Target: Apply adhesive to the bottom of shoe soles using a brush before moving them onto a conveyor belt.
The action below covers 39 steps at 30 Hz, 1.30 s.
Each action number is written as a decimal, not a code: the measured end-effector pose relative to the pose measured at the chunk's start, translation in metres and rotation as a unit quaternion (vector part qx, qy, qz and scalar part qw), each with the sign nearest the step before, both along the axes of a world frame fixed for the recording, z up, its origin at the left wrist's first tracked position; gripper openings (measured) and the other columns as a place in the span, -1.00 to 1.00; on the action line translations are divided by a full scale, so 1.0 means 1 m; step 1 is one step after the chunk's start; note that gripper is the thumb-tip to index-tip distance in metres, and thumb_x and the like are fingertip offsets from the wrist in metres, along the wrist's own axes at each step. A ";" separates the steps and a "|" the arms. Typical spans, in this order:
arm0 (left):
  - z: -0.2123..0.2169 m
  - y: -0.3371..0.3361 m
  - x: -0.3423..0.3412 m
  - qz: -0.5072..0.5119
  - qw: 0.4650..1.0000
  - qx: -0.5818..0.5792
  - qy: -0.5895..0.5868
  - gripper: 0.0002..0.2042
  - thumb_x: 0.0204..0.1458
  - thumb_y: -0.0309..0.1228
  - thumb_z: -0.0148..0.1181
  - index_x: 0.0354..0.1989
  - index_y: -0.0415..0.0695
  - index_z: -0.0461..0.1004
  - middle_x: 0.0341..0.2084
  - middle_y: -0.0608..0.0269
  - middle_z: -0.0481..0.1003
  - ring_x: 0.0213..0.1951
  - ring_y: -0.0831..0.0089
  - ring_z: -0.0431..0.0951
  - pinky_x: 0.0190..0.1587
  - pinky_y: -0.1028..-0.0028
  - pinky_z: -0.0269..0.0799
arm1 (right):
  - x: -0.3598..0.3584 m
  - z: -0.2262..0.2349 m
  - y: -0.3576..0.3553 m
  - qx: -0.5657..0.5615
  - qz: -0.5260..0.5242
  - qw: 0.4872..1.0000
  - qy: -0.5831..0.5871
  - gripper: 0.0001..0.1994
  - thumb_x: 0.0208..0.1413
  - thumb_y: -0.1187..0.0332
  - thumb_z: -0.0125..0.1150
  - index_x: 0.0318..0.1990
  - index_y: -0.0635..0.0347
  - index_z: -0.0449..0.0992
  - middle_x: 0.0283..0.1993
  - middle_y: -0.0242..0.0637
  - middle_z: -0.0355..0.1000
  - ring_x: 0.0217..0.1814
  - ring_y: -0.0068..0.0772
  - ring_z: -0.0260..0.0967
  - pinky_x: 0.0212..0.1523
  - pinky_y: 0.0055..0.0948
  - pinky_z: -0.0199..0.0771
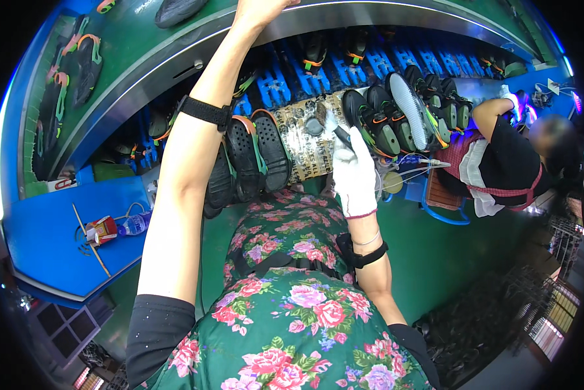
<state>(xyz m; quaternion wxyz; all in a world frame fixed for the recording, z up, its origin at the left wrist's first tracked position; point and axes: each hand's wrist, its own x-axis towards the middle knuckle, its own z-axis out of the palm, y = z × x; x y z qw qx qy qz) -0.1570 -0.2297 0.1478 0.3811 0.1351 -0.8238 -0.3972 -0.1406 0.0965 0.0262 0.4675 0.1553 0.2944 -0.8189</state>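
Note:
At the top edge, my bare left hand (263,9) reaches over the metal rim of the green conveyor; its fingers lie beyond the picture. My right hand (355,170), in a white glove, is closed around a dark-handled brush (341,134) with pale bristles. Close to the bristles, a small dark round pot (314,126) sits on the tape-covered work surface (305,156). Black clogs (243,156) with holes and green-orange straps stand left of that surface. More black clogs (373,123) stand on its right, among them a shoe turned with its grey sole (407,107) showing.
Blue racks (311,79) line the space under the conveyor rim (344,26). Clogs (87,68) lie on the green belt at left. On the blue table (51,227) are a red carton (101,231) and a bottle (134,223). A person (500,153) sits at right beside thin hoses.

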 end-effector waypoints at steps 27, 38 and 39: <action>-0.001 -0.004 -0.003 -0.092 0.980 0.170 0.044 -0.81 0.11 -0.36 0.28 -0.50 -0.17 0.53 -0.63 0.31 0.52 -0.54 0.59 0.51 -0.45 0.55 0.44 | 0.059 -0.132 -0.016 0.022 0.006 0.998 0.057 -0.72 0.20 0.55 0.22 0.06 0.39 0.48 -0.07 -0.23 0.50 -0.13 -0.47 0.50 -0.16 -0.56 0.58; 0.001 0.011 0.032 0.010 0.997 -0.070 -0.034 -0.80 0.10 -0.31 0.29 -0.40 -0.21 0.59 -0.47 0.24 0.60 -0.35 0.53 0.56 -0.23 0.46 0.47 | 0.050 -0.111 -0.009 0.007 -0.009 0.996 0.087 -0.73 0.26 0.51 0.12 0.08 0.44 0.45 -0.07 -0.16 0.52 -0.16 -0.40 0.51 -0.17 -0.52 0.55; 0.001 0.008 0.055 -0.018 0.999 -0.012 -0.036 -0.83 0.08 -0.34 0.31 -0.30 -0.21 0.59 -0.33 0.21 0.60 -0.24 0.49 0.57 -0.11 0.44 0.48 | 0.050 -0.109 -0.009 0.010 0.015 0.996 0.088 -0.74 0.29 0.46 0.12 0.07 0.40 0.45 -0.07 -0.17 0.52 -0.20 -0.47 0.47 -0.23 -0.58 0.50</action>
